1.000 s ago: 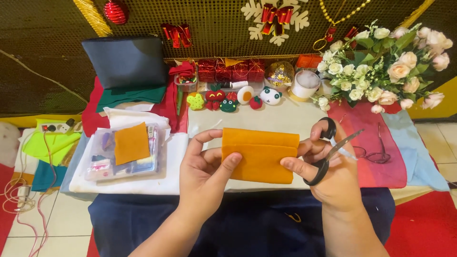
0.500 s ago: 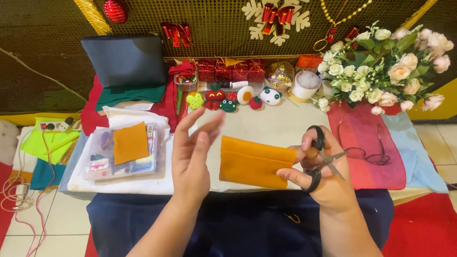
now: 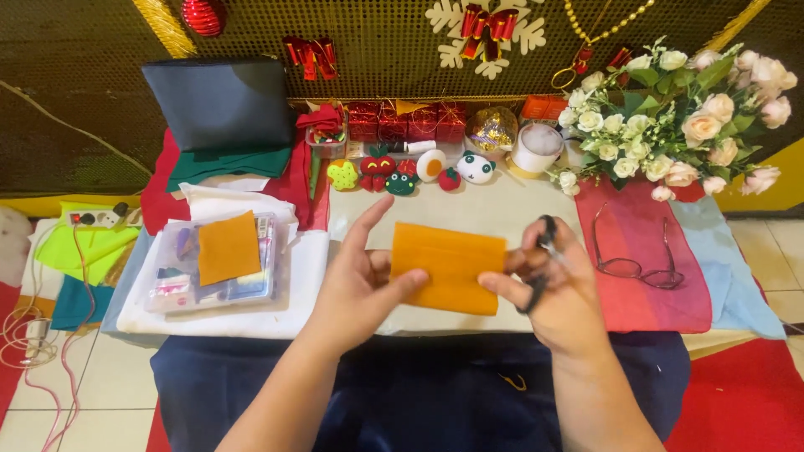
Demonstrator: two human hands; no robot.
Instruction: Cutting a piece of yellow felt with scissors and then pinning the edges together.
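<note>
An orange felt sheet (image 3: 450, 266) is held up over the low table between both hands. My left hand (image 3: 362, 280) pinches its left edge with thumb and fingers, the index finger pointing up. My right hand (image 3: 557, 289) grips black-handled scissors (image 3: 540, 264) and also pinches the sheet's right edge with its thumb. The scissor blades are blurred, so I cannot tell whether they are apart.
A smaller orange felt piece (image 3: 228, 247) lies on a clear plastic box (image 3: 172, 285) at the left. Small felt figures (image 3: 402, 172), red gift boxes (image 3: 406, 121), a candle (image 3: 536, 146) and a flower bouquet (image 3: 678, 134) line the back. Eyeglasses (image 3: 628, 264) rest on red cloth at right.
My left hand let go of the sheet and opened half a second ago, and now it pinches the left edge again. The scissors have turned more upright in my right hand.
</note>
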